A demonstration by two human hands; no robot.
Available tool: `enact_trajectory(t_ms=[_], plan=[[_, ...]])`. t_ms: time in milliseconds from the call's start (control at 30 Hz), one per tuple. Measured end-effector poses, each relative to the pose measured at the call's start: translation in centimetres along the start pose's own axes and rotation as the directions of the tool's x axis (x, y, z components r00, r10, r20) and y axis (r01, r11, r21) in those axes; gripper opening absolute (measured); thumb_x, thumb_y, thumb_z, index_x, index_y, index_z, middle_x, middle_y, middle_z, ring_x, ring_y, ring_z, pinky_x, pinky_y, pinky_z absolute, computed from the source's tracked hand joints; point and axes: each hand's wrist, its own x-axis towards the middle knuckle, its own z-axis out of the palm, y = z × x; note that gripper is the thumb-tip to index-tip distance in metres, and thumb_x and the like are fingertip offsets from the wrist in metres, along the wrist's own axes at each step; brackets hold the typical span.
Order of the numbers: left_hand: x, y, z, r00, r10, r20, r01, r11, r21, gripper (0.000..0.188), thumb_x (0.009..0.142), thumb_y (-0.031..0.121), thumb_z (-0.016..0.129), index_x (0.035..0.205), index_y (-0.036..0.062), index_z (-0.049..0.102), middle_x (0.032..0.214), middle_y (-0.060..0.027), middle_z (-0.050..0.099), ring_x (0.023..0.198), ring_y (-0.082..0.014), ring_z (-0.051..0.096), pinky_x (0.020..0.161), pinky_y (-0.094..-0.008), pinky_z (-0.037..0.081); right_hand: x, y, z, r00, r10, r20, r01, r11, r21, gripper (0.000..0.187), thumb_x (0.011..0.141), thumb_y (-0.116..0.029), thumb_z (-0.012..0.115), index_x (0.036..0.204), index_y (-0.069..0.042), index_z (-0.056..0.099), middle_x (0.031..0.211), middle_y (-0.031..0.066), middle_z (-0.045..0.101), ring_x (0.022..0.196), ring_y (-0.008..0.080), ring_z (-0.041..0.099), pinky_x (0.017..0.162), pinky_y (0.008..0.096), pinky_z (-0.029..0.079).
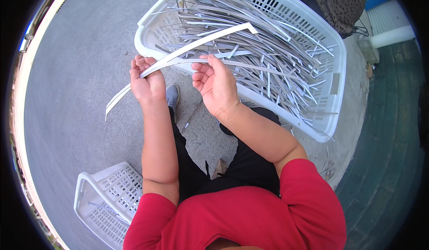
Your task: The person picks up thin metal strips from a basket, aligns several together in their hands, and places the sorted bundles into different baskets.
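My left hand [151,87] is closed around a few long white strips [201,41]. One end of the bundle sticks out to the lower left; a wider strip with a bent tip reaches up to the right over the basket. To the right of it, my right hand [220,87] has its fingers curled and its thumb and forefinger pinched on a thinner strip [183,60], which runs from the left hand and on over the pile. Below both hands' far side lies a heap of loose white and grey strips [250,31] in a large white plastic basket [342,80].
A second white slatted basket [127,185] lies tilted on the concrete floor [80,71] at the lower left, with a strip or so in it. Dark and leopard-patterned cloth [339,4] hangs beyond the large basket. A white pipe [393,36] is at the far right.
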Motion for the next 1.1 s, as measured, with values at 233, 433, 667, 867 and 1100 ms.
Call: enact_trajectory(t_ms=[233,433,667,867,1100], plan=[[-1.8,-1.4,3.0,0.995,0.076,-0.066,-0.060,0.975,0.214,0.030,0.099,0.025,0.022,0.109,0.0021,0.038,0.101,-0.0119,0.050,0.080,-0.0179,0.052,0.075,-0.0369,0.047,-2.3,-1.6,2.4,0.887,-0.426,0.178,0.461,0.801,-0.382,0.033,0.092,-0.031,0.051,0.098,0.000,0.059,0.077,0.0083,0.063,0.061,0.0097,0.056,0.057,0.0216,0.046],[-2.4,-2.1,2.9,0.998,0.007,0.059,-0.021,0.970,0.244,0.030,0.099,0.028,0.027,0.110,0.0049,0.042,0.095,-0.0102,0.054,0.077,-0.0162,0.052,0.075,-0.0343,0.047,0.5,-2.6,1.1,0.967,-0.236,-0.101,0.221,0.966,-0.138,0.028,0.089,-0.031,0.056,0.087,-0.004,0.050,0.070,0.0065,0.059,0.058,0.0115,0.055,0.054,0.0250,0.047],[-2.4,-2.1,3.0,0.991,0.010,0.131,-0.037,0.978,0.206,0.028,0.099,0.025,0.029,0.110,0.0033,0.042,0.093,-0.0091,0.051,0.078,-0.0158,0.052,0.076,-0.0343,0.047,0.1,-2.0,0.7,0.998,-0.040,-0.039,0.035,0.990,-0.136,0.031,0.086,-0.037,0.059,0.090,-0.007,0.049,0.069,0.0027,0.054,0.056,0.0100,0.051,0.052,0.0253,0.045],[-2.7,-2.0,3.1,0.969,-0.087,0.233,0.051,0.986,0.159,0.026,0.099,0.026,0.032,0.108,0.0050,0.044,0.094,-0.0087,0.053,0.079,-0.0154,0.052,0.079,-0.0336,0.046,-0.3,-0.8,1.5,0.993,0.106,0.053,-0.104,0.994,-0.038,0.029,0.085,-0.035,0.062,0.096,-0.009,0.054,0.081,0.0027,0.058,0.062,0.0105,0.055,0.054,0.0253,0.047],[-4.5,-3.5,4.9,0.979,-0.179,0.093,0.151,0.956,0.251,0.034,0.095,0.031,0.041,0.110,0.0005,0.046,0.108,-0.0134,0.054,0.097,-0.0224,0.056,0.090,-0.0393,0.045,0.2,-1.8,1.2,0.962,-0.087,0.258,0.091,0.996,-0.006,0.020,0.089,-0.022,0.058,0.099,-0.005,0.058,0.097,0.0084,0.063,0.077,0.0132,0.060,0.065,0.0263,0.050]])
